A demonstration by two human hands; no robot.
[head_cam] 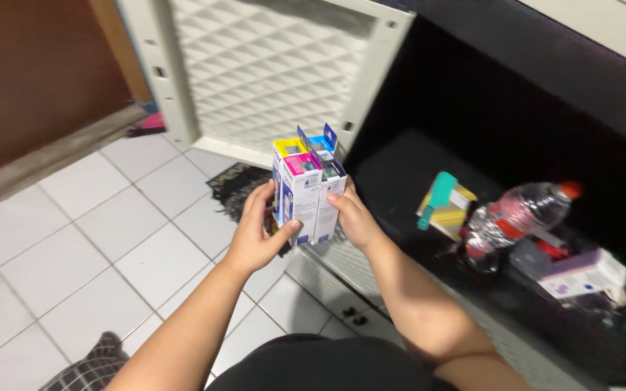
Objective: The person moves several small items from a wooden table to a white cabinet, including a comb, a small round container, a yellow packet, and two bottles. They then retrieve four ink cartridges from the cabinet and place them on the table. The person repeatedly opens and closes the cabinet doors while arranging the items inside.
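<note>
Head view has your two hands raised in front of the open cabinet, pressing a cluster of small upright cartons (304,190) between them. Your left hand (256,235) wraps the near side, thumb laid across the front face and fingers curled behind; your right hand (355,217) closes on the opposite side with its fingers bent around the edge. Both grips are narrow and firm on the cartons, which stand upright with their yellow, pink and blue hanging tabs pointing up.

Behind the cartons stands the cabinet door (269,69), swung open, white, with a diamond-patterned panel. Below your right forearm runs the cabinet's lower sill (342,286), ribbed and pale. To your right the dark cabinet floor (400,174) holds loose things well apart from your hands: a yellow package with a teal tool (443,203) lying on it, a clear plastic bottle (519,217) with an orange cap tipped on its side, and a white and purple box (585,275) further right. A dark mat (237,185) lies on the white floor tiles (110,239) just behind your left hand, and a checked cloth (92,366) shows at the bottom edge.
</note>
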